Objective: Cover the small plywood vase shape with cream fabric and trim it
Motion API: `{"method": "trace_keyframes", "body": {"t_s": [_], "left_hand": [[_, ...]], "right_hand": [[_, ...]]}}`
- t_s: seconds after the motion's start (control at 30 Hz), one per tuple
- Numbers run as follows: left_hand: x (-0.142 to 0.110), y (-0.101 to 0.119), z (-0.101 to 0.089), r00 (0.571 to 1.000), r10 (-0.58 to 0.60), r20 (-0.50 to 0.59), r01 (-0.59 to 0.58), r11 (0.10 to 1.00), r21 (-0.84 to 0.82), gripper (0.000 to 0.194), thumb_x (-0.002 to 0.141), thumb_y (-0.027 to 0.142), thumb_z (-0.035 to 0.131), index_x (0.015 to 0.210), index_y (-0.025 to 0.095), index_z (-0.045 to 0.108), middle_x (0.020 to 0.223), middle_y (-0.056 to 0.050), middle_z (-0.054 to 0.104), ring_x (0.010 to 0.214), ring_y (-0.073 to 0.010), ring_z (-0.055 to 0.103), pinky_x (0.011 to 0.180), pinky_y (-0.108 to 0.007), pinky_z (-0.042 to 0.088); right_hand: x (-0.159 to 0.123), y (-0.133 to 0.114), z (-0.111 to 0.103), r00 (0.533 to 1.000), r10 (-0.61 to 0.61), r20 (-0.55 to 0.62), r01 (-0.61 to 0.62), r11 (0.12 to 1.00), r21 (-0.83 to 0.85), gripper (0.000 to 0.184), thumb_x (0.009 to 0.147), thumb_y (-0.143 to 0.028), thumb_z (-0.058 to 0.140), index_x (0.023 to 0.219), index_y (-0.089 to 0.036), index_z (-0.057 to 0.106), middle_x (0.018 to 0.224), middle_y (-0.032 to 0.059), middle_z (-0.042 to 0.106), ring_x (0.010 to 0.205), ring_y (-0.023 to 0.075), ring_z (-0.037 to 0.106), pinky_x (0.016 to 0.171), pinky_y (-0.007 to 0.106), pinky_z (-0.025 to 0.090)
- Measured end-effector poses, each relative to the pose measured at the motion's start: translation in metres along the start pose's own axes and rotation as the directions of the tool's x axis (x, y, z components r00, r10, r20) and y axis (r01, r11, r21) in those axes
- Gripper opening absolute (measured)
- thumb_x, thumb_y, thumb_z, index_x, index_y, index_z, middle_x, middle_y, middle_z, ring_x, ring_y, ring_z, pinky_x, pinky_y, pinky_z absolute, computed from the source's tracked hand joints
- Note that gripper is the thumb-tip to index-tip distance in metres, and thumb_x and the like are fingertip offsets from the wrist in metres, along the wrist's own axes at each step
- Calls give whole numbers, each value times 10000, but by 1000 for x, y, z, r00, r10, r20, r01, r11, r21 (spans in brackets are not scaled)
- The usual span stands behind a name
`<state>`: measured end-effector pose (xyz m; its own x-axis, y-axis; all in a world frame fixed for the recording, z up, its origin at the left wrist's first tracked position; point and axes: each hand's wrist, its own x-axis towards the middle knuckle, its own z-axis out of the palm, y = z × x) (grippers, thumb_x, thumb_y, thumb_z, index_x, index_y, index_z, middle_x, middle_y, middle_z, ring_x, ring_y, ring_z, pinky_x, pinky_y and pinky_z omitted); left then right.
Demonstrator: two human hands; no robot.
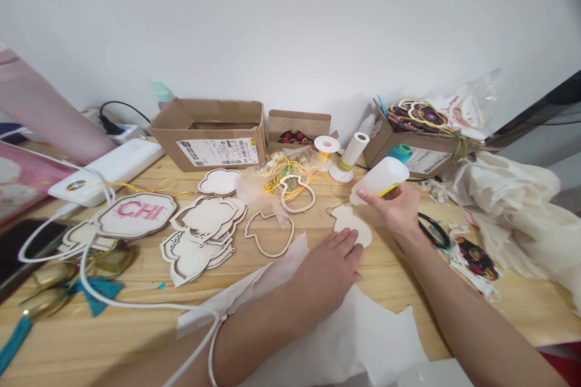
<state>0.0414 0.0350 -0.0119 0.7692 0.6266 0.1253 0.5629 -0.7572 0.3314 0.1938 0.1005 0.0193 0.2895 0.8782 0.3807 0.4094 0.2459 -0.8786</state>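
Observation:
My right hand (398,208) is closed round a white plastic bottle (380,176) with a yellow label. The bottle is tilted low over a cream gourd-shaped cutout (351,221); whether its tip touches the piece I cannot see. Fingers stretched and lying flat, my left hand (329,275) rests on the cutout's lower left edge and covers part of it. Beneath my left hand and forearm spreads thin white fabric (381,329). Left of the cutout lie two outline frames, one a gourd-like ring (271,253), the other a smaller ring (310,204).
Stacked shaped panels (200,248) and a "CHI" panel (136,215) lie at left, near a power strip (106,172) and white cable. Behind stand an open cardboard box (213,148), a white roll (354,151) and a filled box (424,154). Black-handled scissors (433,230) and crumpled cloth (499,205) lie right.

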Motion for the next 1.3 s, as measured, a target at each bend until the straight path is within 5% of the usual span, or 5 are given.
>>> {"method": "trace_keyframes", "body": {"t_s": [1.3], "left_hand": [[1,-1,6,1000,-6,-19,6,1000,0,408,857,274,369,1212,82,421,1340,-130,361,1254,-209,280,1029,-332,224]], "right_hand": [[1,2,1,998,44,41,-45,999,16,266,477,-283,739,645,-150,582,673,54,678,606,200,622,547,311,512]]}}
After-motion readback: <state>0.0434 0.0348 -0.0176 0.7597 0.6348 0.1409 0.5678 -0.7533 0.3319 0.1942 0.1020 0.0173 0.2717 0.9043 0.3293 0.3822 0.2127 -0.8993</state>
